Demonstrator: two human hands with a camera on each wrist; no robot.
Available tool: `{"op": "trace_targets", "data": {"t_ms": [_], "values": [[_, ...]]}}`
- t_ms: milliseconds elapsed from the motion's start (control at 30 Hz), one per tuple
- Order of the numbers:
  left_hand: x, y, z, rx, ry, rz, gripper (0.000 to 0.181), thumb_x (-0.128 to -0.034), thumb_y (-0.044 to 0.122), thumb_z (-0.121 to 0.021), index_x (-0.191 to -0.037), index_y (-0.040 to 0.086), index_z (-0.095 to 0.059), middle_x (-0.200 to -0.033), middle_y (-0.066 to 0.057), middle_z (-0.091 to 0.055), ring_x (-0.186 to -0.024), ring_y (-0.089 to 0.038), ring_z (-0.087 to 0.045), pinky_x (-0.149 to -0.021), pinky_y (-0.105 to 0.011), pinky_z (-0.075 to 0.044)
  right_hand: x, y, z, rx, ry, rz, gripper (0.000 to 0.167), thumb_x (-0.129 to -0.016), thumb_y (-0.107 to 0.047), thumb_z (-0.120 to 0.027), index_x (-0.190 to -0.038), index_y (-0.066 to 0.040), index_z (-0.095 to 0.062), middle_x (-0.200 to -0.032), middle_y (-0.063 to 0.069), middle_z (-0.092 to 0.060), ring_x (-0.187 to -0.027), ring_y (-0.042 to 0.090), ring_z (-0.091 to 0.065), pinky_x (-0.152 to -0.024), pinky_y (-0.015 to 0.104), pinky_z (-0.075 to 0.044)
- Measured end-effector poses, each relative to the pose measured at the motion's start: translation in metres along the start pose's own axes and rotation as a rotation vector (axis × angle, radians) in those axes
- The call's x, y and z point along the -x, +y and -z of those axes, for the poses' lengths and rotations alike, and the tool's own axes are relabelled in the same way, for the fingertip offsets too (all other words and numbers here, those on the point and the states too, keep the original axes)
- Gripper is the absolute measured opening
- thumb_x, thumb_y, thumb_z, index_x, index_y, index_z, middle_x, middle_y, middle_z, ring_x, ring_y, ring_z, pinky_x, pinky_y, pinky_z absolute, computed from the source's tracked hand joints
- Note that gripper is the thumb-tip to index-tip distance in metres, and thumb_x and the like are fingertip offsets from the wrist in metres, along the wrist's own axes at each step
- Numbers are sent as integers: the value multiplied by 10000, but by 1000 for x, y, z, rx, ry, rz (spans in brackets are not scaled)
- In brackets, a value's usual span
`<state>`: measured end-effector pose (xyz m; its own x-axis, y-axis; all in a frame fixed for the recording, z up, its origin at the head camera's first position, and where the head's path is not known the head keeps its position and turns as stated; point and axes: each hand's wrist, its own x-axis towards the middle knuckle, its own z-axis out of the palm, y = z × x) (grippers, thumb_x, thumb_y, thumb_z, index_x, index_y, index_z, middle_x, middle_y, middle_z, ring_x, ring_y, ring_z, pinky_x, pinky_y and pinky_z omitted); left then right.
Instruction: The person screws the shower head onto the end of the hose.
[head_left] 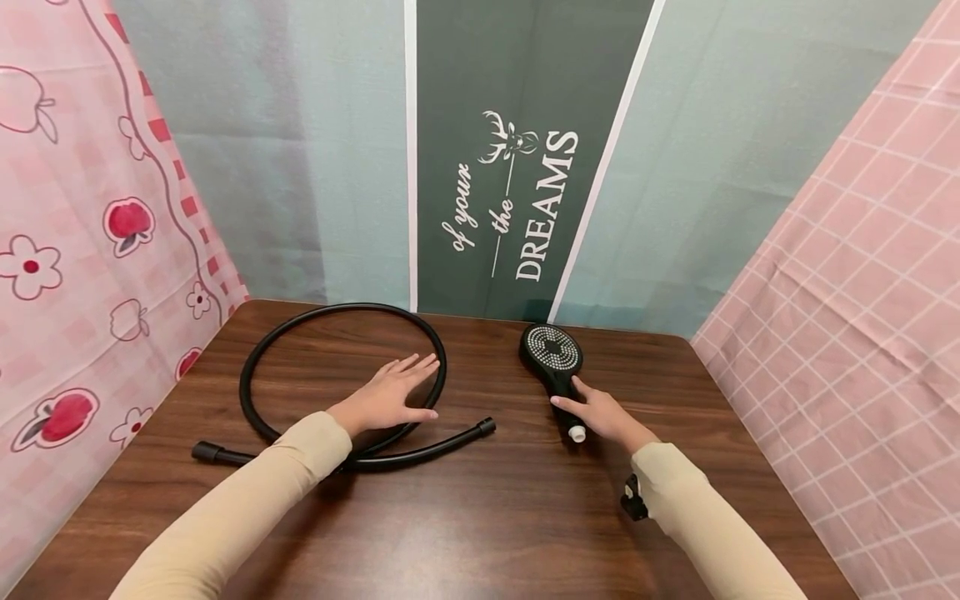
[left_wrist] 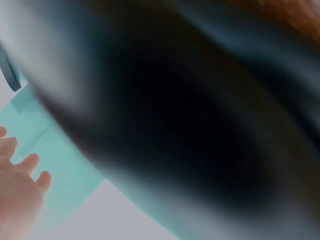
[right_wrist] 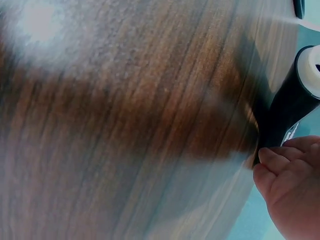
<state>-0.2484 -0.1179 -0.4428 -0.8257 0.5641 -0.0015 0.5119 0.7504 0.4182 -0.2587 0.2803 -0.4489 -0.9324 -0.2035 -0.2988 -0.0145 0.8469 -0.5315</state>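
A black handheld shower head [head_left: 552,348] lies on the wooden table, spray face up, its white threaded end [head_left: 577,433] toward the person. My right hand [head_left: 606,414] grips its handle, thumb across the top; curled fingers show against the black handle [right_wrist: 289,107] in the right wrist view. To the left lies a looped black shower hose [head_left: 251,367] with a connector at each end. Over the loop's right side my left hand [head_left: 381,398] spreads its fingers, holding nothing; whether it touches the hose cannot be told. A dark blur fills most of the left wrist view.
The brown wooden table [head_left: 480,517] ends at a grey-green curtain [head_left: 352,167] behind. Pink patterned cloth [head_left: 67,317] hangs on the left and pink checked cloth [head_left: 847,333] on the right. A black wrist device [head_left: 634,500] hangs under the right sleeve.
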Motion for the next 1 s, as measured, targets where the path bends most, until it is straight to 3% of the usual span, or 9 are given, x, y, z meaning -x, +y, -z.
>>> {"op": "trace_targets", "data": {"t_ms": [300, 600, 900, 1000], "values": [[2, 11, -3, 10, -15, -36, 895, -922, 481, -664, -1588, 92, -211, -1666, -100, -181, -1537, -381, -135, -1216, -575, -141, -3, 5, -4, 23, 13, 18, 933, -959, -665, -447, -1577, -22, -172, -1579, 309, -254, -1449, 469, -294, -1132, 602, -314], [4, 19, -6, -31, -51, -29, 908, -918, 508, -657, -1599, 143, -179, -1667, -58, -187, -1547, -329, -134, -1239, -526, -114, -1, 2, -5, 22, 8, 13, 937, -957, -675, -441, -1571, -12, -193, -1577, 304, -266, -1449, 467, -295, -1132, 596, -319], [5, 29, -15, -35, -65, -95, 901, -923, 535, -636, -1594, 129, -194, -1662, -78, -199, -1543, -316, -168, -1237, -516, -142, 0, 1, -5, 20, 19, 1, 967, -941, -697, -448, -1564, 3, -208, -1570, 311, -274, -1447, 467, -299, -1135, 594, -318], [4, 31, -17, -21, -74, -91, 887, -931, 518, -635, -1594, 123, -197, -1663, -73, -200, -1545, -305, -167, -1237, -510, -144, 0, 1, -6, 33, 28, 7, 957, -948, -690, -441, -1557, 16, -226, -1558, 320, -291, -1439, 472, -309, -1130, 594, -324]]}}
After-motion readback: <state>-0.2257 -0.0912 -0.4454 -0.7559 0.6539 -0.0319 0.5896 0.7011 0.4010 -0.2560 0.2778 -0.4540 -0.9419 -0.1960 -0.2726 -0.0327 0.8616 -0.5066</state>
